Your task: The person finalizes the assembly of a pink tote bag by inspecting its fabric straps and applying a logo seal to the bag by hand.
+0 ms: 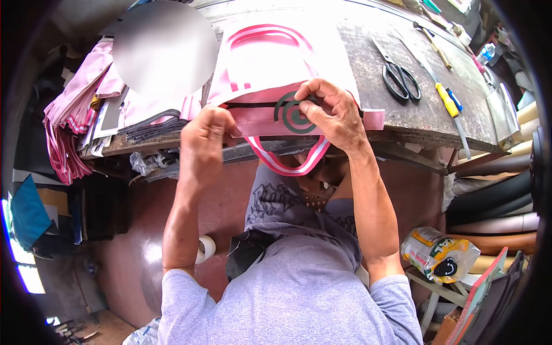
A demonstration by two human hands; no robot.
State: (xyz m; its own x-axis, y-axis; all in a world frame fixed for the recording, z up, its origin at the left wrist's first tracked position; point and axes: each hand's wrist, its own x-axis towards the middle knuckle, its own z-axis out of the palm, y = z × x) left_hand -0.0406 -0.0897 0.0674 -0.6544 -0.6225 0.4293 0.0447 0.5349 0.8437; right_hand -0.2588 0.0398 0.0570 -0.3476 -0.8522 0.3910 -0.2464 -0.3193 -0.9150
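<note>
A pink bag point(261, 127) with striped pink-and-white handles lies at the table's front edge, one handle point(287, 168) hanging over it. A black zipper point(253, 105) runs across its opening. My left hand point(206, 135), slightly blurred, is closed on the bag's left end. Thumb and forefinger of my right hand point(333, 112) pinch together at the zipper line. A dark green spiral shape point(299, 123) covers part of the bag by those fingertips, so the exact grip is partly hidden. A pink tab point(374, 119) sticks out at the bag's right end.
Black-handled scissors point(401, 80), a yellow-handled screwdriver point(447, 100) and a hammer point(434, 46) lie on the worktable point(368, 69). Stacked pink fabric point(80, 112) hangs over the left edge, near black strips point(155, 123). Material rolls point(494, 195) stand at right.
</note>
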